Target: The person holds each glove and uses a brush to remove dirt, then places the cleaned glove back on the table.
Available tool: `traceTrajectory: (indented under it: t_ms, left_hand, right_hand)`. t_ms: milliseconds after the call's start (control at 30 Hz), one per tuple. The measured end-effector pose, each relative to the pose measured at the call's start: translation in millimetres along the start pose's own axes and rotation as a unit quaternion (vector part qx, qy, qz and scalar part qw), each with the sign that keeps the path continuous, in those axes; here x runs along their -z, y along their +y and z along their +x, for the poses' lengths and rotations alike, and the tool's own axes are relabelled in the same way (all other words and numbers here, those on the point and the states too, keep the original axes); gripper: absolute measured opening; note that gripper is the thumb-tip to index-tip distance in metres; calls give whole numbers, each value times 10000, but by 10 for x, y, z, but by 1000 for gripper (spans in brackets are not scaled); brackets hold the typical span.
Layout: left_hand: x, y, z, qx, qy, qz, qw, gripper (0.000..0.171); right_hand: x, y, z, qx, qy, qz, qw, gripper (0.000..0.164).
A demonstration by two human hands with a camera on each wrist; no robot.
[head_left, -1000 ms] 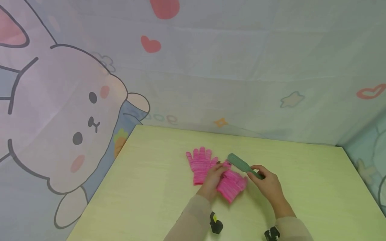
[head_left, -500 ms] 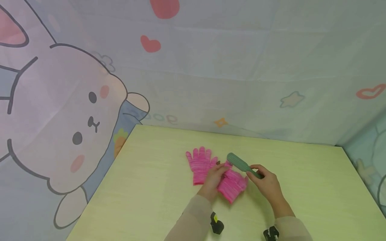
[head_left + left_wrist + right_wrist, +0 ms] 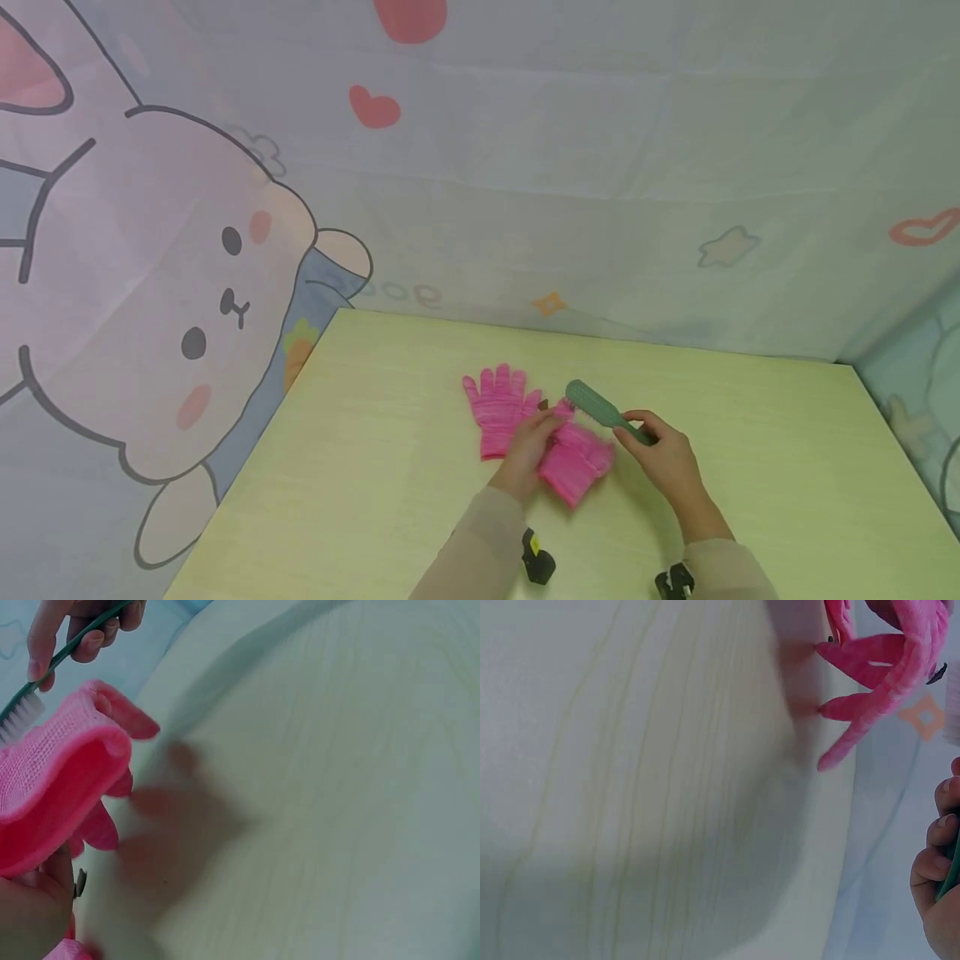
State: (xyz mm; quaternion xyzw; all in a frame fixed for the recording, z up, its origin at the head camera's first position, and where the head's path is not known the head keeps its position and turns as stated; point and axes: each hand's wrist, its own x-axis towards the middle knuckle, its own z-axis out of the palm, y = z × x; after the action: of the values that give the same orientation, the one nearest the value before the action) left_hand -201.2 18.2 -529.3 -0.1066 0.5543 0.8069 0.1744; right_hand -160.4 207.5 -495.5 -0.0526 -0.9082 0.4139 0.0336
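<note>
In the head view my left hand (image 3: pixel 528 450) holds a pink knitted glove (image 3: pixel 573 473) up off the table. The left wrist view shows that glove's cuff (image 3: pixel 67 780) gaping, with its fingers hanging down. My right hand (image 3: pixel 666 460) grips a green brush (image 3: pixel 596 406) by its handle. White bristles (image 3: pixel 21 718) face the glove, close to or touching the knit; I cannot tell which. A second pink glove (image 3: pixel 497 417) lies flat to the left, its fingers pointing away, partly behind my left hand. A small dark piece (image 3: pixel 80 883) shows beside the left fingers.
The pale yellow table (image 3: pixel 360 467) extends on both sides of the hands. A printed cloth (image 3: pixel 555 167) with a rabbit and hearts hangs behind its back edge and along the sides. Black wrist devices (image 3: pixel 537 557) sit near both sleeves.
The held glove and the brush shift only very slightly. Both hands stay in nearly the same places, and the flat glove has not moved.
</note>
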Motion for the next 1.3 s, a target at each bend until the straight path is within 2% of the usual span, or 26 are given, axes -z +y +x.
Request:
traceTrajectory:
  t_ms: [100, 467, 767, 1000, 1167, 1300]
  left_hand:
    - [20, -42, -2, 17, 117, 17, 9999, 41]
    - [66, -149, 42, -219, 336, 627, 9972, 37]
    - [109, -206, 43, -13, 520, 1084, 9927, 38]
    - [52, -109, 8, 69, 656, 970, 9931, 39]
    - [-14, -8, -6, -83, 766, 889, 9931, 42]
    - [-48, 78, -24, -210, 771, 813, 9935, 42]
  right_hand:
    - [-12, -5, -3, -59, -62, -9, 10000, 40]
    - [-51, 33, 11, -68, -110, -221, 9997, 42]
    - [-44, 115, 7, -107, -140, -584, 9981, 44]
    - [-41, 159, 6, -231, -158, -508, 9983, 44]
    - [-27, 153, -8, -325, -91, -290, 9990, 47]
    - [-39, 111, -28, -457, 44, 2, 9989, 38]
